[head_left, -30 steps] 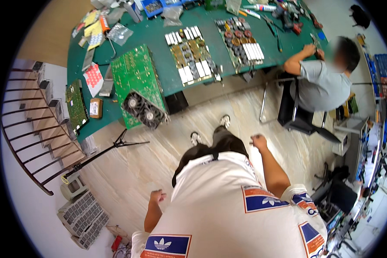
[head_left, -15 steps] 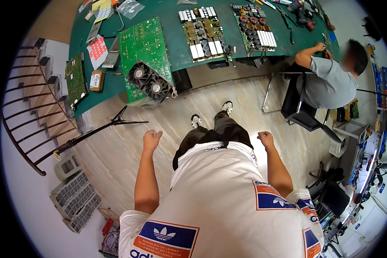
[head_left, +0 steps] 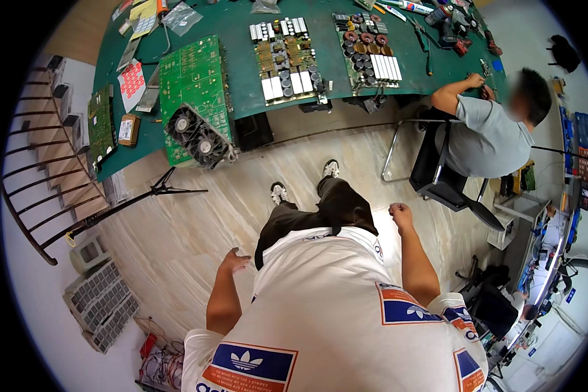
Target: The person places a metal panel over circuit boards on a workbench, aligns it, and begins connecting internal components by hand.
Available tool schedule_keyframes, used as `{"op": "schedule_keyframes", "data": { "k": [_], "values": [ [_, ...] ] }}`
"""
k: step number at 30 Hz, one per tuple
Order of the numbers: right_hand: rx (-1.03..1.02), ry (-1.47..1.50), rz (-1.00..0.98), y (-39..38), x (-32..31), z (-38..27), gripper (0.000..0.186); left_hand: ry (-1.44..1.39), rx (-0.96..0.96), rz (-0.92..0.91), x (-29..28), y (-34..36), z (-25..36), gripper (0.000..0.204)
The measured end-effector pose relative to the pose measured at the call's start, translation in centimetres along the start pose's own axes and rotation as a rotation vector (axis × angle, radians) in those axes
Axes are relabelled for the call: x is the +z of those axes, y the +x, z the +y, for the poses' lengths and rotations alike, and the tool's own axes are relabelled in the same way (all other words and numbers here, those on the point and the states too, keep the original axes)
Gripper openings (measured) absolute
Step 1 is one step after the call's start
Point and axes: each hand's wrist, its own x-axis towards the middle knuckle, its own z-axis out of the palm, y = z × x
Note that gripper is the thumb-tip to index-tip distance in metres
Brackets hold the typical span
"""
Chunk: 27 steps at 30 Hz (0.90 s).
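My left hand [head_left: 235, 260] hangs low beside my hip, its fingers apart and nothing in them. On the other side, my right hand [head_left: 400, 214] hangs with its fingers curled in, and no object shows in it. Both hands are over the floor, away from the bench. Ahead on the green-topped bench [head_left: 242, 72] lies a large green circuit board [head_left: 193, 65]. A black twin-fan unit [head_left: 199, 138] rests on its near end. Two boards crowded with parts, a middle one [head_left: 285, 59] and a right one [head_left: 367, 52], lie farther along.
A seated person [head_left: 490, 130] works at the bench's right end on a black chair [head_left: 431, 176]. A black stand [head_left: 157, 189] spreads its legs on the floor at left, near a curved railing [head_left: 29, 170]. A grey panel of square cells [head_left: 101, 304] leans by the left wall.
My left hand has come back toward my body and its fingers have loosened apart. My right hand stays curled. The bench and its boards have shifted left in view.
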Motion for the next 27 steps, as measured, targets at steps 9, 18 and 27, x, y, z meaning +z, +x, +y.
{"op": "schedule_keyframes", "data": {
  "k": [9,18,27],
  "values": [
    [-0.243,-0.199,-0.022,10.7,-2.2,-7.6,0.021,-0.101,0.386,0.236,8.2,-0.6,12.4,0.026],
    [-0.317,0.078,-0.288,15.1,-2.1,-21.8,0.037,-0.192,0.730,0.109,17.3,-7.6,30.5,0.032],
    [-0.433,-0.006,-0.335,15.0,2.4,-27.5,0.034,0.204,1.035,0.205,21.2,-7.5,46.2,0.045]
  ]
}}
